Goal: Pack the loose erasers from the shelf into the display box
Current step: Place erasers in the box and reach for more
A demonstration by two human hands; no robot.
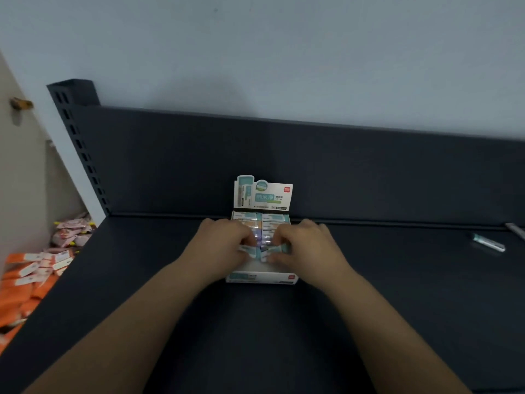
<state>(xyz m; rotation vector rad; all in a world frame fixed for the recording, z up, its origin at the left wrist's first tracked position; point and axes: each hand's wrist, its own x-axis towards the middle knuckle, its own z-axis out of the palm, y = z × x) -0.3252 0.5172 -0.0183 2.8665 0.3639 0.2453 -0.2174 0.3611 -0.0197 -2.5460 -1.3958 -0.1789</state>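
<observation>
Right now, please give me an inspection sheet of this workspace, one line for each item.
Surface: dark shelf, mostly bare.
Job's things: display box at the back panel, header card upright, rows of erasers inside.
Clutter: a pen-like item lies on the shelf at right.
Grippers: left hand and right hand over the box, fingers pinching erasers at its front.
Cables: nothing seen.
Surroundings: pale wall; orange and pink packets lower left.

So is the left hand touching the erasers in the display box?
Touching: the head view shows the left hand with its fingers pressed onto erasers inside the display box.
</observation>
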